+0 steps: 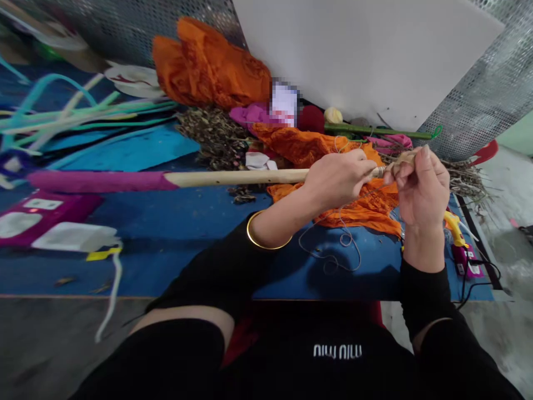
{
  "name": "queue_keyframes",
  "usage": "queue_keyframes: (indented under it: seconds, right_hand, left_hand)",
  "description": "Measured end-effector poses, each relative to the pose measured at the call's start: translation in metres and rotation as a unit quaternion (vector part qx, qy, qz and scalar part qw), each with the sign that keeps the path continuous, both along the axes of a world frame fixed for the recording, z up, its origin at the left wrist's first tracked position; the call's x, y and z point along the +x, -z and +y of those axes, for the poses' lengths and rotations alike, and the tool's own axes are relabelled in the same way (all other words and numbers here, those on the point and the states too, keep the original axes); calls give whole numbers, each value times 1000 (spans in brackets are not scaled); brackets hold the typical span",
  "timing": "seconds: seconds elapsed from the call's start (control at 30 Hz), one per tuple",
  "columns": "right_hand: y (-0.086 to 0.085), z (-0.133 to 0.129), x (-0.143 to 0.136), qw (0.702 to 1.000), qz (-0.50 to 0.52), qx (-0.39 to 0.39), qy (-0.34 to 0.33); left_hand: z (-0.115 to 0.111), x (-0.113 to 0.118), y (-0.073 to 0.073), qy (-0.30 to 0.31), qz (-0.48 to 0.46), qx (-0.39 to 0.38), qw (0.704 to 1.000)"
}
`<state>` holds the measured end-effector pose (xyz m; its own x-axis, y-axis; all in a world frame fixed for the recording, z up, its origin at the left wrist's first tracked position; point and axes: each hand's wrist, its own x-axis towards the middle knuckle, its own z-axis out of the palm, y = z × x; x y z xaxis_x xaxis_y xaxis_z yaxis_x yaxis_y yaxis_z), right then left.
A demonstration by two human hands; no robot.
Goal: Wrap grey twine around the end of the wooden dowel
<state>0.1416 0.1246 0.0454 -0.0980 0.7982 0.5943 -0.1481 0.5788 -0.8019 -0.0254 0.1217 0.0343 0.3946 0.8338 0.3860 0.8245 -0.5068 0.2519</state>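
Note:
A pale wooden stick (237, 178) lies level across the view, its left end wrapped in purple cloth (100, 181). My left hand (337, 176), with a gold bangle on the forearm, is closed around the stick near its right end. Close by, my right hand (425, 180) pinches at the tip, where thin cord or wire is wound round the wood; what exactly lies between the fingers is hard to make out. A thin grey strand (347, 241) falls in loose loops onto the blue table below my hands.
Orange cloth (362, 214) lies under my hands, with an orange bundle (208, 66) behind. Dried plant bits (212, 139) and coloured strips (79, 119) are at left. A purple power strip (62, 208) sits front left; a yellow glue gun (454, 228) stands right. The blue table (187, 244) ends before me.

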Motion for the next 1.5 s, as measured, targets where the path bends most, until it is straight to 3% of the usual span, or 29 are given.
queue_keyframes:
  seconds: [0.17,0.27,0.37,0.47,0.63,0.93,1.07,1.3,1.5]
  right_hand:
    - [-6,4,16,997,-64,43,24]
    - [-9,4,24,994,-97,21,38]
    - [-10,3,26,993,-116,-1,8]
    - [-8,5,24,991,-128,28,-13]
    - [-3,12,23,980,-180,84,11]
    - [-1,16,21,969,-238,53,30]
    - [-1,16,21,972,-231,38,29]
    - [1,17,17,980,-198,-2,19]
    - [-17,10,42,996,-40,-81,23]
  left_hand:
    - [1,-2,-2,1,53,3,999]
    - [3,-4,1,-1,64,14,998]
    - [4,-4,2,0,62,22,998]
    - [3,-5,2,-2,69,29,997]
    - [2,-7,1,25,87,43,995]
    - [0,-7,5,53,118,140,982]
    - [-2,-6,6,12,129,138,982]
    - [1,-8,9,76,114,175,975]
    - [7,-23,2,-4,38,133,990]
